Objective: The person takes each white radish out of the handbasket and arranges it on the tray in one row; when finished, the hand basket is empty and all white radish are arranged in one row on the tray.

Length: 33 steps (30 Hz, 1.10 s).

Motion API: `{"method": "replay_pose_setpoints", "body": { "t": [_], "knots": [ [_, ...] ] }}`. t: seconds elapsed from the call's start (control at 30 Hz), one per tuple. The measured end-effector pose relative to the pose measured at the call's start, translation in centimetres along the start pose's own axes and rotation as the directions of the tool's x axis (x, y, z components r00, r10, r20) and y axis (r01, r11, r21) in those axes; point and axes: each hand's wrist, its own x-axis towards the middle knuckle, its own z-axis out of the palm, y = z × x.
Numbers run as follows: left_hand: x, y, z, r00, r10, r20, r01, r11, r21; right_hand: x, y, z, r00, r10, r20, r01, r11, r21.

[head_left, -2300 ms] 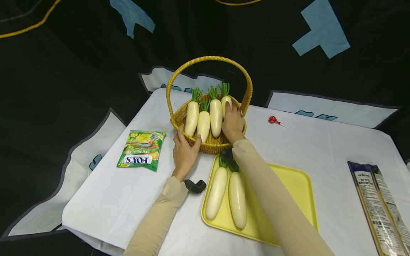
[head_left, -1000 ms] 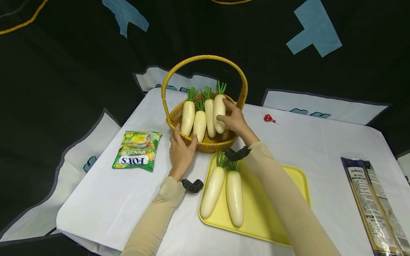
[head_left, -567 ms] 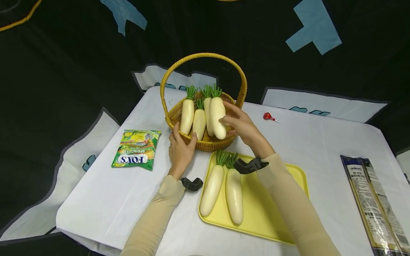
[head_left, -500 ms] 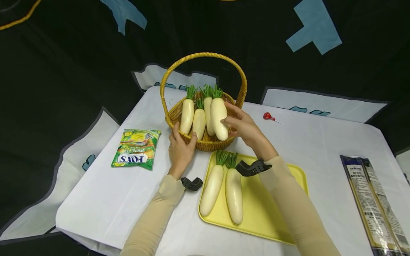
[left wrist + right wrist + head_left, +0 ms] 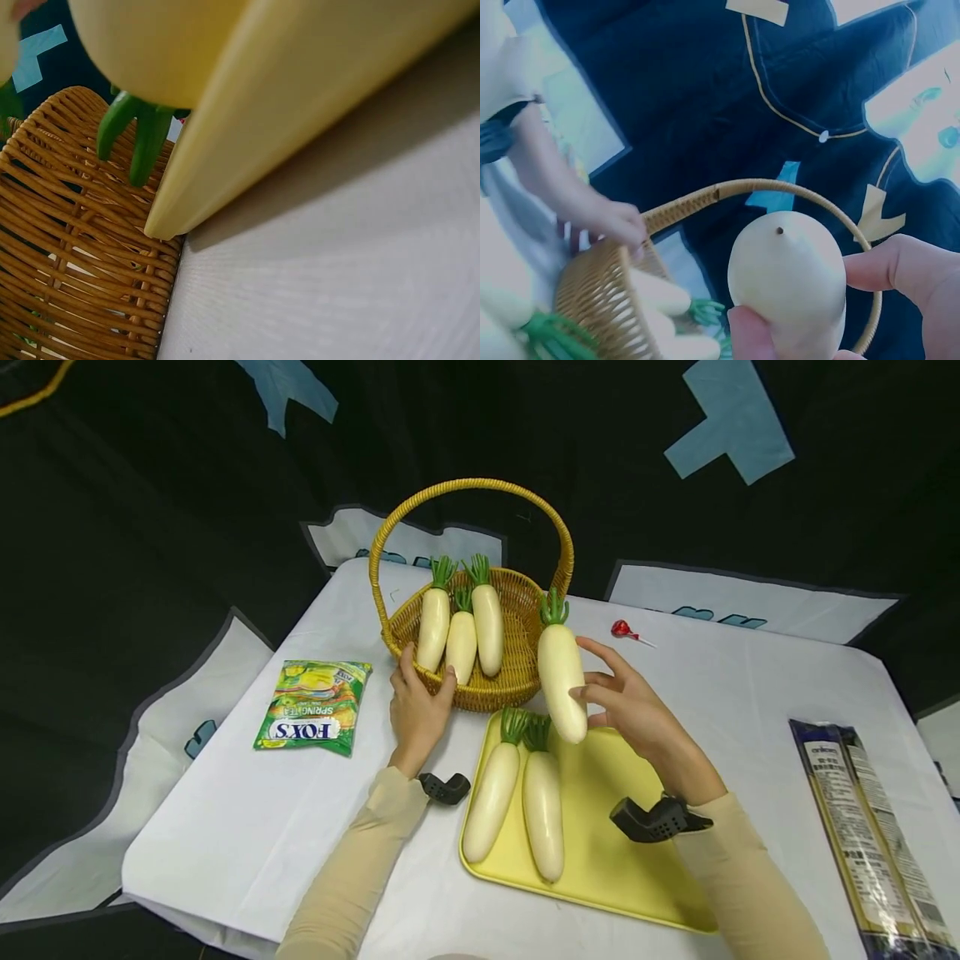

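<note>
My right hand pinches a white radish with a green top, held over the back edge of the yellow tray. In the right wrist view, its rounded root end sits between the thumb and fingers. My left hand grips the front left rim of the wicker basket, which has a tall arched handle. Three more white radishes lean in the left side of the basket. Two others lie side by side on the tray's left part, tops toward the basket.
A green FOX'S candy bag lies left of the basket on the white tablecloth. A red lollipop is at the back right. Two long clear packets lie at the right edge. A dark curtain hangs behind.
My right hand has lifted the rightmost radish out of the basket and carried it right and toward me, above the tray. The left hand stays on the basket rim.
</note>
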Motion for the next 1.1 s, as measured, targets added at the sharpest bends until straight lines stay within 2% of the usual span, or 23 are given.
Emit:
{"method": "replay_pose_setpoints", "body": {
  "t": [0.17,0.3,0.6,0.87,1.1],
  "knots": [
    [0.1,-0.1,-0.1,1.0,0.004,-0.006,-0.004,1.0,-0.002,-2.6,1.9,-0.6,1.0,-0.005,-0.021,0.003,0.998,-0.056],
    [0.1,-0.2,-0.2,1.0,0.015,-0.005,-0.015,1.0,-0.004,-4.6,4.0,-0.2,0.999,0.009,-0.034,-0.012,0.995,-0.096],
    [0.2,-0.1,-0.2,1.0,0.017,0.0,-0.017,1.0,-0.014,-7.5,8.3,1.1,0.991,0.108,-0.082,-0.122,0.974,-0.189],
    [0.1,-0.1,-0.1,1.0,0.021,0.003,-0.021,1.0,-0.017,-8.7,9.3,1.8,0.984,0.157,-0.086,-0.172,0.964,-0.204],
    [0.0,0.0,-0.1,1.0,0.019,0.008,-0.019,1.0,-0.012,-9.4,9.5,2.5,0.976,0.192,-0.099,-0.207,0.962,-0.178]
  ]
}}
